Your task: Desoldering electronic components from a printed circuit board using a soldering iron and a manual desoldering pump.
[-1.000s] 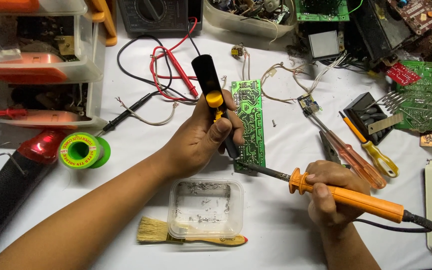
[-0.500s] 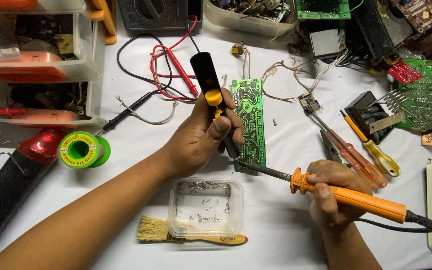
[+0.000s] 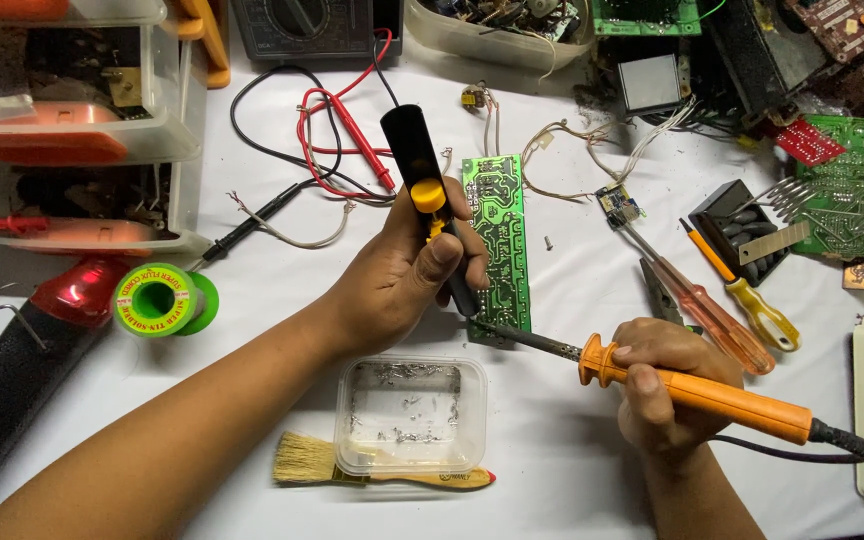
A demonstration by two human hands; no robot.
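A black desoldering pump point(image 3: 422, 190) with a yellow button is gripped in the left hand point(image 3: 407, 275), the fingers wrapped fully around its barrel and the thumb laid along the side just below the button. The pump is held tilted, its nozzle pointing down to the lower end of a long green circuit board point(image 3: 500, 240), which lies flat on the white table point(image 3: 572, 460) just to the right of that hand.

An orange-handled soldering iron point(image 3: 692, 392) is held in the right hand point(image 3: 667, 385), the fingers closed over the handle near its collar. The iron's dark shaft reaches leftward from that hand, and its tip meets the bottom edge of the board right beside the pump's nozzle (the exact contact point is hidden by the left fingers).

Below and between the two hands a clear plastic tub point(image 3: 410, 415) holding solder scraps is seen, with a small brush point(image 3: 382, 470) lying partly under it. A green spool of solder wire point(image 3: 160, 299) sits well to the left of the left forearm. Screwdrivers point(image 3: 722, 300) lie just above the right hand.
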